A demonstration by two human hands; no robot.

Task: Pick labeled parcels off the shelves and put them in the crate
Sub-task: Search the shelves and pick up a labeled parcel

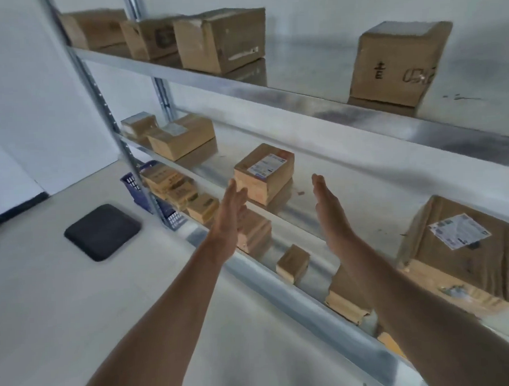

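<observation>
A small cardboard parcel (pixel 264 172) with a white label on top sits on the middle shelf (pixel 351 199). My left hand (pixel 229 206) is raised with fingers straight just to the parcel's near left, its fingertips close to the box's side. My right hand (pixel 329 206) is raised flat and apart from the parcel on its right. Neither hand holds anything. A larger labeled parcel (pixel 459 250) lies on the same shelf at the far right. A blue crate (pixel 136 181) holding several small boxes stands on the floor behind the shelf post at the left.
Plain cardboard boxes (pixel 221 38) stand on the top shelf, one (pixel 397 64) further right. Two taped boxes (pixel 181 136) sit at the middle shelf's left end. Small boxes (pixel 292 263) lie on the lower shelf. A dark mat (pixel 102 231) lies on the floor.
</observation>
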